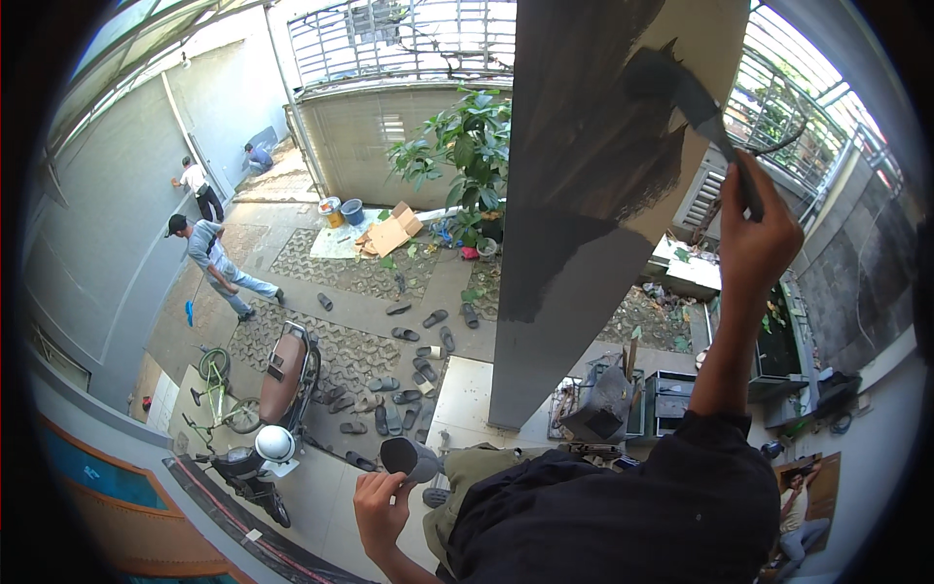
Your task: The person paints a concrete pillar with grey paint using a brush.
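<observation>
My right hand (764, 216), raised at the upper right, is closed round the handle of a paintbrush (699, 105). The dark, paint-coated bristles of the brush press against a tall square column (574, 282). Dark grey paint covers much of the column's face, with ragged streaks bordering a beige patch along its upper right side. Low in front of me, my left hand (380, 511) pinches the rim of a grey cup (410, 459). The cup is tilted, its mouth towards me; dark grey shows inside, but I cannot tell how much paint it holds.
Many slippers (384, 384) lie on the paving left of the column. Beyond them stand a motorcycle (284, 375) with a white helmet (274, 445) and a green bicycle (219, 389). A person (214, 258) walks at the left. A leafy plant (472, 146) and flattened cardboard (392, 232) are farther back.
</observation>
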`<state>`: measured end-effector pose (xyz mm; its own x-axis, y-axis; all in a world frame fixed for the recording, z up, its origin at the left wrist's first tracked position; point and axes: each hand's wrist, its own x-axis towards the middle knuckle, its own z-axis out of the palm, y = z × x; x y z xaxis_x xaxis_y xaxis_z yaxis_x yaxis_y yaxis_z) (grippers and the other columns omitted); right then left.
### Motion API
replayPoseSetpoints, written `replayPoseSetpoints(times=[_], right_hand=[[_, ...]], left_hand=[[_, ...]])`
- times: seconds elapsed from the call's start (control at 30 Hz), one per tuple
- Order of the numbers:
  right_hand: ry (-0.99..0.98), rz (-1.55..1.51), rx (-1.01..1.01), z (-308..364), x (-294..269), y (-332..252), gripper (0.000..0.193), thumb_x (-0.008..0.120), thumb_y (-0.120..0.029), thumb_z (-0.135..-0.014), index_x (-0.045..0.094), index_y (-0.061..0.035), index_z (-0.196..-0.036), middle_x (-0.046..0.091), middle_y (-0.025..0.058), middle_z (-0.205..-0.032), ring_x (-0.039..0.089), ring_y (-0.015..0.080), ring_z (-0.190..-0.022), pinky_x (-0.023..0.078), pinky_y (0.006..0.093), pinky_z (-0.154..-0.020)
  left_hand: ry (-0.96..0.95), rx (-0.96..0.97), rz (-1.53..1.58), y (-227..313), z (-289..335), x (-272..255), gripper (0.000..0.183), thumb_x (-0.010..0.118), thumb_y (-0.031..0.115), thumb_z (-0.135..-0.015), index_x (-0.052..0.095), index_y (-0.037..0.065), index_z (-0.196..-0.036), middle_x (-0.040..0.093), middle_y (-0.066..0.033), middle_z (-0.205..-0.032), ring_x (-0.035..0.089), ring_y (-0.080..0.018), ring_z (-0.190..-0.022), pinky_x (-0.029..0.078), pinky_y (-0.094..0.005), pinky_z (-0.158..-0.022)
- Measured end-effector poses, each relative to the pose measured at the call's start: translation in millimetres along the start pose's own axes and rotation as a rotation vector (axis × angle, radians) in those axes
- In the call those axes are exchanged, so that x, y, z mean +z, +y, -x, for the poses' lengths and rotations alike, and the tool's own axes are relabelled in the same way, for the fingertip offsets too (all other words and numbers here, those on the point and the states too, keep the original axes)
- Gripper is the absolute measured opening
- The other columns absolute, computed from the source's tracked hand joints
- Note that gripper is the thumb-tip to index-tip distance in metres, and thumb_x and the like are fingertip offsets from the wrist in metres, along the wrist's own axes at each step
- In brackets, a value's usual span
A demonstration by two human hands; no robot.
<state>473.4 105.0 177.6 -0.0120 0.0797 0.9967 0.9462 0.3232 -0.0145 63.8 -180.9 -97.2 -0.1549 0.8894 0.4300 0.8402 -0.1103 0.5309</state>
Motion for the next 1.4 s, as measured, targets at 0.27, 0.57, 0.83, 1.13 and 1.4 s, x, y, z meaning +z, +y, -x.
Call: replayPoseSetpoints(times=[0.27, 0.57, 0.83, 1.13, 1.4], right_hand=[[0.22, 0.159, -0.196, -80, 9, 0, 0.022, 0.078, -0.014, -0.098, 0.081, -0.0138, -0.12, 0.076, 0.0048, -0.081, 0.071, 0.0147, -0.061, 0.053, 0.0311, -0.054], [-0.645, 0.027, -0.055, 50, -17, -75, 0.022, 0.075, -0.014, -0.094, 0.074, -0.0051, -0.114, 0.071, 0.013, -0.081, 0.075, 0.0334, -0.07, 0.059, 0.0447, -0.061], [-0.941, -0.05, 0.039, 20, 6, -67, 0.013, 0.071, -0.015, -0.096, 0.074, -0.0027, -0.096, 0.073, 0.0217, -0.08, 0.074, 0.043, -0.083, 0.06, 0.0506, -0.078], [-0.173, 0.163, -0.293, -201, -23, -19, 0.017, 0.072, -0.018, -0.098, 0.078, -0.0048, -0.106, 0.076, 0.0199, -0.089, 0.075, 0.0384, -0.086, 0.058, 0.048, -0.08], [0.359, 0.572, -0.396, -353, 20, -6, 0.019, 0.063, -0.013, -0.104, 0.071, 0.0029, -0.096, 0.068, 0.0158, -0.075, 0.074, 0.0319, -0.08, 0.058, 0.0488, -0.072]], left_hand=[[-0.018, -0.05, 0.002, -3, -3, 1, 0.024, 0.088, 0.003, -0.074, 0.073, 0.006, -0.093, 0.066, -0.0066, -0.076, 0.065, -0.0292, -0.078, 0.049, -0.0415, -0.08], [0.027, 0.031, 0.044, -10, -6, 6, 0.024, 0.089, 0.005, -0.073, 0.072, 0.005, -0.091, 0.064, -0.007, -0.072, 0.062, -0.0301, -0.072, 0.047, -0.0423, -0.076], [-0.004, 0.035, 0.045, -9, -6, 6, 0.024, 0.089, 0.007, -0.073, 0.072, 0.005, -0.091, 0.065, -0.0063, -0.072, 0.063, -0.0295, -0.072, 0.047, -0.0414, -0.076], [0.055, 0.068, 0.069, -2, -14, 11, 0.024, 0.089, 0.008, -0.072, 0.073, 0.005, -0.089, 0.067, -0.0071, -0.074, 0.066, -0.0302, -0.075, 0.049, -0.0418, -0.078], [-0.023, 0.067, 0.141, 9, -17, 3, 0.018, 0.073, 0.002, -0.089, 0.074, 0.004, -0.107, 0.072, -0.0148, -0.091, 0.068, -0.0363, -0.085, 0.055, -0.0451, -0.079]])
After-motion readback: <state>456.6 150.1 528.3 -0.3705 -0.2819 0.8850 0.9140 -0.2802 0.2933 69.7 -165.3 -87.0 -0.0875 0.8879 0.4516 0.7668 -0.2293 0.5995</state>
